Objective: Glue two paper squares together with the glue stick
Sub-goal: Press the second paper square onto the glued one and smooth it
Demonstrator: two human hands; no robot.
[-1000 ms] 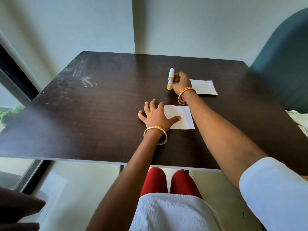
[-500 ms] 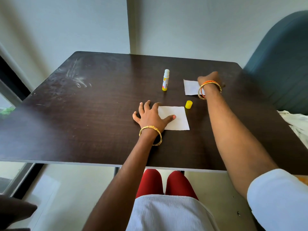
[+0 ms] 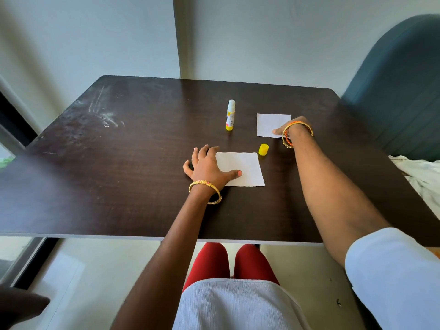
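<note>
- Currently, your left hand (image 3: 207, 166) lies flat, fingers spread, pinning the near paper square (image 3: 240, 169) by its left edge.
- Your right hand (image 3: 284, 128) has left the glue stick (image 3: 230, 115) since a second ago and now rests on the far paper square (image 3: 271, 123); whether it grips the sheet, you cannot tell, as the wrist hides the fingers.
- Glue stick stands upright, uncapped, well apart from both hands; its yellow cap (image 3: 263, 149) lies between the squares on the table (image 3: 119, 186).
- Judgement: gluing looks finished; joining the squares comes next.
</note>
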